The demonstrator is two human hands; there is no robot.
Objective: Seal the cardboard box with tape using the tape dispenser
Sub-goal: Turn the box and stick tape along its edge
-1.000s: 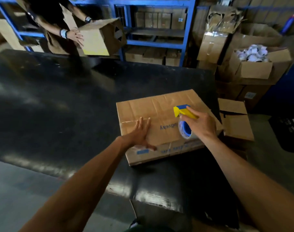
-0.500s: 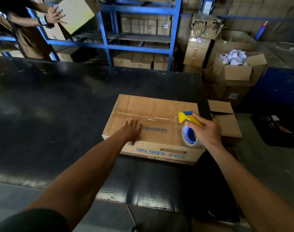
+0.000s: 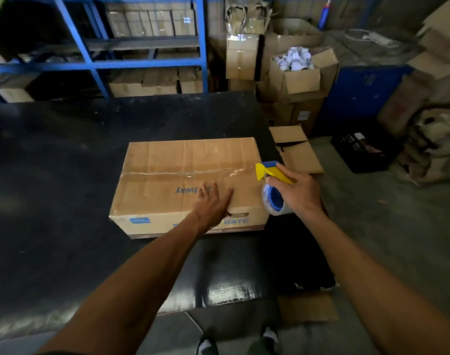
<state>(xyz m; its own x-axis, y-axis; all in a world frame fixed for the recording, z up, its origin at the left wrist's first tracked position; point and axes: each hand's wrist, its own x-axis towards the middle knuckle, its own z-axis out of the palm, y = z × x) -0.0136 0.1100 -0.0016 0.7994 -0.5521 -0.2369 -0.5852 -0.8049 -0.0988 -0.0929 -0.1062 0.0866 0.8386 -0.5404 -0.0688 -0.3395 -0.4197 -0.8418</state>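
Sealing of the cardboard box (image 3: 183, 170), lying closed on the black table (image 3: 65, 175) with long axis running left to right. Centre seam along that same axis, already glossy with clear tape (image 3: 234, 172) from about mid-length to the right end. Tape dispenser (image 3: 270, 187) at the right end of the seam, yellow and blue head just at the box's right top edge, roll hanging below beside the right side wall. Right hand (image 3: 299, 192) wrapped round the dispenser handle, fingers curled tight on it. Left hand (image 3: 213, 201) flat on the near top flap, fingers straight and spread, holding nothing, pressing the flap down just short of the seam.

Relation governing the next move: seam lies directly left of the dispenser head, in line with it; remaining bare seam, if any, toward the left end, well apart from the right hand and nearer the left. Likely step in hand: carrying the strip over the right edge and down the side wall, then cutting. Contact between blade and cardboard not discernible. Risk: a lifted flap if the left palm releases early.
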